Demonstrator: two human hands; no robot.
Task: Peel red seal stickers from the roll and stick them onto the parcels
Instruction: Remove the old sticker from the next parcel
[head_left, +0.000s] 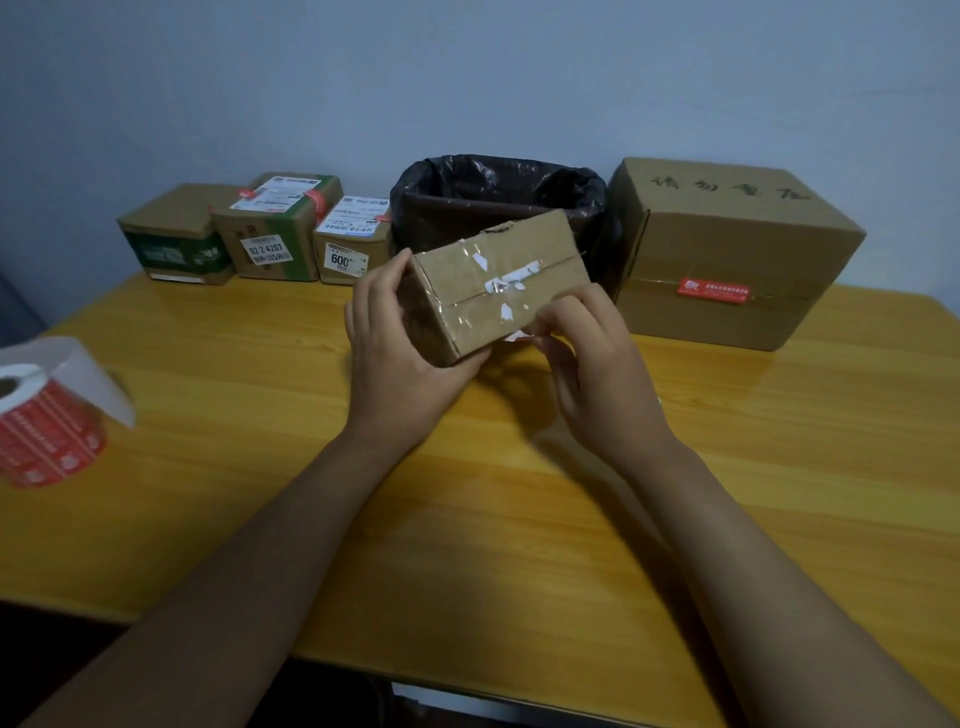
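I hold a small brown cardboard parcel (496, 280) tilted above the middle of the table; its top shows clear tape and white label scraps. My left hand (400, 358) grips its left end, thumb on top and fingers underneath. My right hand (587, 358) pinches the parcel's lower right edge, where a bit of white and red paper shows at my fingertips. The roll of red seal stickers (44, 431) stands at the far left edge of the table, with a strip of white backing paper curling off it.
Three small parcels (275, 234) with shipping labels line the back left. A bin lined with a black bag (498, 182) stands behind the held parcel. A large box (727, 249) with a red sticker on its front sits at the back right. The yellow wooden table (519, 545) lies below my forearms.
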